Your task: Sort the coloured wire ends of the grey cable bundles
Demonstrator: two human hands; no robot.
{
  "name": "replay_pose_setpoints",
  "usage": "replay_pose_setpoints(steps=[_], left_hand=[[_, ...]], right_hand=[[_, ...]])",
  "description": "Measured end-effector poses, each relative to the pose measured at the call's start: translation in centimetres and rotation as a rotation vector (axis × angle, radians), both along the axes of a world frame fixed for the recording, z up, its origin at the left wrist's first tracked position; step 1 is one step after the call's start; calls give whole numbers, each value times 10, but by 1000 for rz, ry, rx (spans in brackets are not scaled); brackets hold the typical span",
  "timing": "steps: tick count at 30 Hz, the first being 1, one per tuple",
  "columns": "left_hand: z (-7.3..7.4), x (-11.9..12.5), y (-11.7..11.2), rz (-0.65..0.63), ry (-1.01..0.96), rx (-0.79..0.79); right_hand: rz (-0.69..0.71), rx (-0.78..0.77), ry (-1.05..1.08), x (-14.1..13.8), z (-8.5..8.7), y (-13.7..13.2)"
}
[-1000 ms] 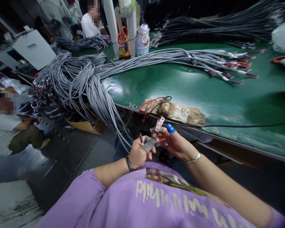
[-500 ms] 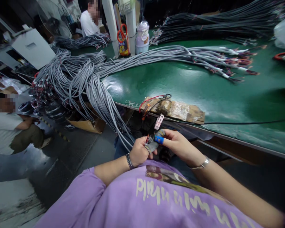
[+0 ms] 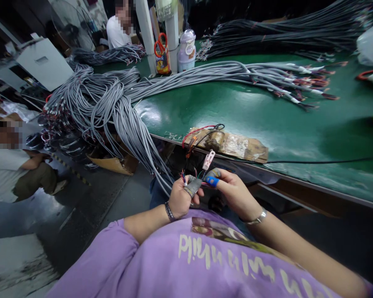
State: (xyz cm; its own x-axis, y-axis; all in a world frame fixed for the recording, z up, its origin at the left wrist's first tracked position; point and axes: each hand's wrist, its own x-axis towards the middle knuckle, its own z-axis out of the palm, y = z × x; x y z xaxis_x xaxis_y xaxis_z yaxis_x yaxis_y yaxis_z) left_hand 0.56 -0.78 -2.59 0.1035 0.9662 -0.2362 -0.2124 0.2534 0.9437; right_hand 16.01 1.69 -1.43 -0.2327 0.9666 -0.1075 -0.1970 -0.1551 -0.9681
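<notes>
The cable end (image 3: pixel 186 178), its coloured wires splayed, is pinched between the wrapped fingers (image 3: pixel 192 187) of the left hand (image 3: pixel 179 199) and those of the right hand (image 3: pixel 233 192). It is held just below the near edge of the green table (image 3: pixel 267 120). Grey cables (image 3: pixel 112 103) hang to the left, and open floor (image 3: pixel 112 207) is seen beneath them.

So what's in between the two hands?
In the head view, thin coloured wires fan out between the left hand and the right hand, and both hands pinch them.
</notes>
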Motion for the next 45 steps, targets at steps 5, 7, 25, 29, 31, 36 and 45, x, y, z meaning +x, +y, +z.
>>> replay_pose_setpoints(steps=[5, 7, 25, 29, 31, 36, 45], left_hand=[[8, 3, 0, -5, -40, 30], [12, 6, 2, -20, -46, 30], [14, 23, 13, 16, -79, -28], [11, 23, 12, 17, -82, -28], [11, 22, 10, 12, -82, -35], [10, 20, 9, 3, -74, -60], [8, 15, 5, -17, -113, -25]], right_hand=[[-73, -139, 215, 0, -4, 18], [-42, -204, 253, -2, -2, 28], [196, -286, 416, -7, 3, 39], [93, -285, 451, -8, -2, 42], [62, -282, 450, -9, -4, 43], [33, -321, 458, -10, -6, 42], [31, -361, 521, -9, 0, 41]])
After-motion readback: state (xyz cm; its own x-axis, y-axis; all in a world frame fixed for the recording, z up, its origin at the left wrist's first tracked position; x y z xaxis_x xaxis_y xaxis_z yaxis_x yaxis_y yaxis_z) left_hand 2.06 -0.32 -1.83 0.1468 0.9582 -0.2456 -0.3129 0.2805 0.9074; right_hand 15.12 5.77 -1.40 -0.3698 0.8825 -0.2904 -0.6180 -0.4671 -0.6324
